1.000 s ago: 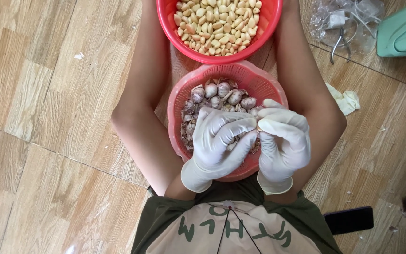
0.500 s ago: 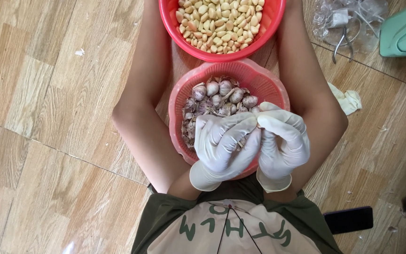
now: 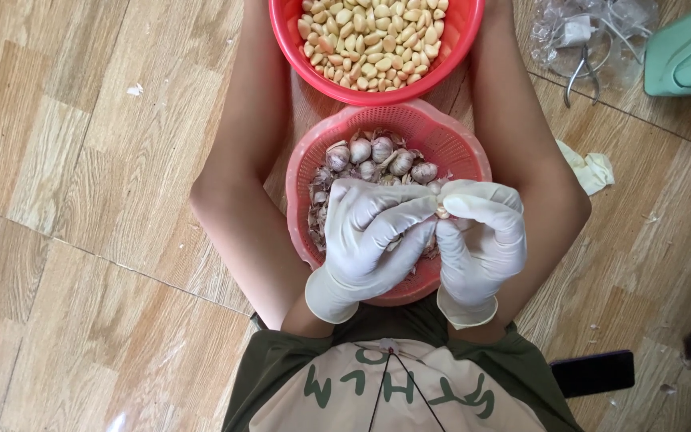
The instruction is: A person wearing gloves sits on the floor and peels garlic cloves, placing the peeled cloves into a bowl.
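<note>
We see both gloved hands meeting over the pink basket (image 3: 473, 152) between the person's legs. Left hand (image 3: 373, 240) curled, fingers closed toward the garlic clove (image 3: 442, 210); right hand (image 3: 481, 236) pinching that same clove at its fingertips. Clove sits just above the basket's near-right part. Unpeeled garlic bulbs (image 3: 381, 152) fill the basket's far side. Red bowl (image 3: 289, 40) of peeled cloves (image 3: 373, 40) farther off, touching the basket. Crumpled glove (image 3: 589, 168) on the floor at right.
</note>
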